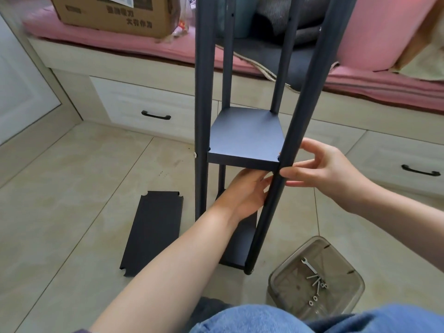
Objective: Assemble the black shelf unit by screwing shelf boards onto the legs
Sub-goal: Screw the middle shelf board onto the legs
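The black shelf unit stands on the floor with four tall legs; the near right leg [283,164] runs past a middle shelf board [245,138]. A lower board [240,248] sits near the floor. My left hand [247,191] reaches under the middle board, fingers up against its underside by the near right leg. My right hand [322,167] is at the outside of that leg, fingertips pinching at the joint level; whatever they hold is too small to see. A loose shelf board [153,231] lies flat on the tiles to the left.
A clear plastic container [317,282] at the lower right holds a small wrench [308,265], bolts and washers. Behind the unit runs a storage bench with drawers [153,111], a pink cushion and a cardboard box [115,13]. My knee in blue jeans [288,320] is at the bottom.
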`<state>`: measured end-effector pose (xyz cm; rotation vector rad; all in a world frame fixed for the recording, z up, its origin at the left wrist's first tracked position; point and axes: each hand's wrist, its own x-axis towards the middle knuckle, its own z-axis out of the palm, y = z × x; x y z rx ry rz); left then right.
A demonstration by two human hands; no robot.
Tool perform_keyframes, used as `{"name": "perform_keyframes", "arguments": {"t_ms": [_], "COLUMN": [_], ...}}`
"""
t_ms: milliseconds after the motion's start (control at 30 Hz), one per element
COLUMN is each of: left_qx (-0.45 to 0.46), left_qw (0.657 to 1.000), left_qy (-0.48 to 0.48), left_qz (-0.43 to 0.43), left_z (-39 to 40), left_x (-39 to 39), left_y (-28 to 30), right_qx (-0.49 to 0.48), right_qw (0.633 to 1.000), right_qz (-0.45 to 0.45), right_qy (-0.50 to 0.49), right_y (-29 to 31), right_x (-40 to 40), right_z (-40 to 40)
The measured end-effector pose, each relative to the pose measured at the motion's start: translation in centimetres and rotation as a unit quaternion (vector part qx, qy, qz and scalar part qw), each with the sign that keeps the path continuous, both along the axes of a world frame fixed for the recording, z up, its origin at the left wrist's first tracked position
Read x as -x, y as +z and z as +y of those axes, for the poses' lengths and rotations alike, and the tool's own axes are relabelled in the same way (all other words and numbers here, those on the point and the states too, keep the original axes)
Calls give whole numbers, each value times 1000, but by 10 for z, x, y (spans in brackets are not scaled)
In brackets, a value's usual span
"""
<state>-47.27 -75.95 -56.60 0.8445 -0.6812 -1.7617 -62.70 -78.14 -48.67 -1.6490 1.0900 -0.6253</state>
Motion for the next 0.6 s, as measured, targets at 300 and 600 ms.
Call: {"name": "perform_keyframes", "arguments": {"t_ms": [300, 600], "left_qx": [10, 26], "left_qw": [999, 998], "left_qy": [1, -1], "left_qz": [41, 49], "left_z": [-11, -8], "left_x": [2, -1], "left_y": [0, 0], "right_qx": [5, 6], "right_qw": [1000, 1000], "right_qz": [2, -2], "right_qy": [-16, -22], "right_y": [1, -1], "right_x": [3, 3], "right_z": [-4, -6]}}
